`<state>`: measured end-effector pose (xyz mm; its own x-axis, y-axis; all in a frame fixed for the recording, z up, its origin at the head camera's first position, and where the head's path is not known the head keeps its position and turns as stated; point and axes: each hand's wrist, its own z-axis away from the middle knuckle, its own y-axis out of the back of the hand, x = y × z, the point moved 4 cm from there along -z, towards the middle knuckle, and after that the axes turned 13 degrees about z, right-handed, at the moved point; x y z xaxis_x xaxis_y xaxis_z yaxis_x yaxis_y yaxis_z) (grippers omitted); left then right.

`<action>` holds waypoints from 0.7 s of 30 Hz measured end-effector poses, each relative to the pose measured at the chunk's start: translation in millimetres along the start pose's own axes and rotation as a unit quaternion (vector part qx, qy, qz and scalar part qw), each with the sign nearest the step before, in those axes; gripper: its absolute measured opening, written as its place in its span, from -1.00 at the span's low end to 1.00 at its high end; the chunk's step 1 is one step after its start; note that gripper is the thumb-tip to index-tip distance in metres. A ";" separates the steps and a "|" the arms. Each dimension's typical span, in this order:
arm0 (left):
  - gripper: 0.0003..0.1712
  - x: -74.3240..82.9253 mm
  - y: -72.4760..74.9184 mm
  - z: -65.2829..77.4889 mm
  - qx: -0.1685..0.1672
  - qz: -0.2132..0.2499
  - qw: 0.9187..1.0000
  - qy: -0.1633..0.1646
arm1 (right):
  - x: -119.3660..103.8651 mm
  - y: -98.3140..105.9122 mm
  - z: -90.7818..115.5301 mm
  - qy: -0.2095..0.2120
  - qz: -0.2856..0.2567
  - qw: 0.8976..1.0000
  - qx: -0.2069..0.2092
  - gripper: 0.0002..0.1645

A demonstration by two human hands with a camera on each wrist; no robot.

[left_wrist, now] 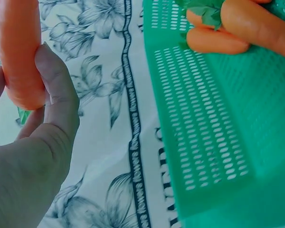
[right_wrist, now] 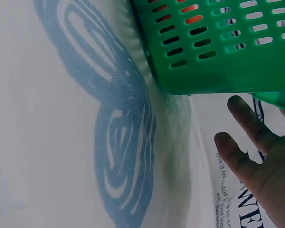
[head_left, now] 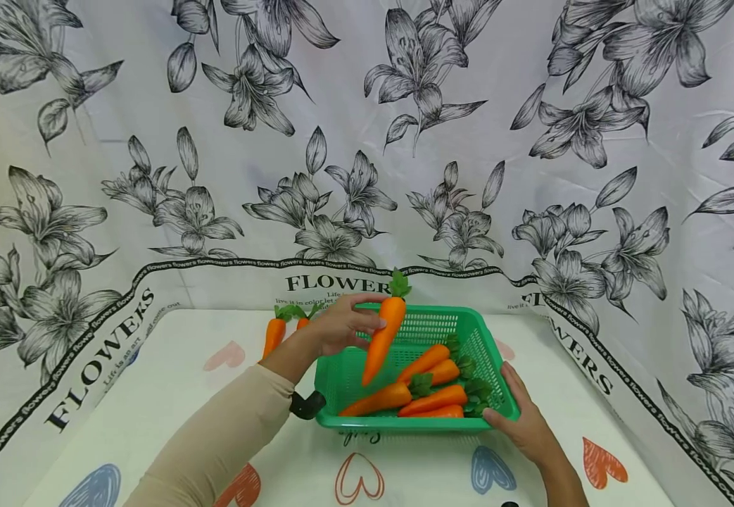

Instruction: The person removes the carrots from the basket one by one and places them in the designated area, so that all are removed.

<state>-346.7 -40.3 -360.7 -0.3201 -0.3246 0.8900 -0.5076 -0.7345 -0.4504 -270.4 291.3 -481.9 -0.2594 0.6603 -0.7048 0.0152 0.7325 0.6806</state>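
Over the green plastic basket, my left hand pinches a carrot between thumb and fingers, leafy top up and tip slanting down. In the left wrist view the same carrot stands within the fingers of the left hand. Several carrots with green tops lie inside the basket, mostly toward its right and front. My right hand is at the basket's front right corner, thumb at the rim. Seen from the right wrist, the fingers of that hand spread straight beside the basket's wall.
Two more carrots are on the table left of the basket, partly hidden by the left arm. A white tablecloth with printed hearts covers the table. Behind it hangs a flower-printed cloth.
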 end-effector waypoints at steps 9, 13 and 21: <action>-0.29 29.6 11.9 29.8 0.042 -0.001 0.999 -0.033 | 2.0 -0.9 2.7 -0.014 -0.004 1.000 -0.005 -0.02; -0.30 42.8 22.0 45.4 0.071 -0.029 0.996 -0.052 | 1.4 -2.4 3.3 -0.014 -0.009 1.000 -0.007 -0.02; -0.30 65.5 43.1 70.6 0.109 -0.052 0.989 -0.089 | 1.6 -1.5 2.0 -0.013 -0.007 1.000 -0.003 -0.02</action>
<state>-333.0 -135.3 -316.8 -0.1201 -0.3267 0.9375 -0.3394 -0.8739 -0.3481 -268.9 291.6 -484.4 -0.2342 0.6547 -0.7187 0.0051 0.7401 0.6725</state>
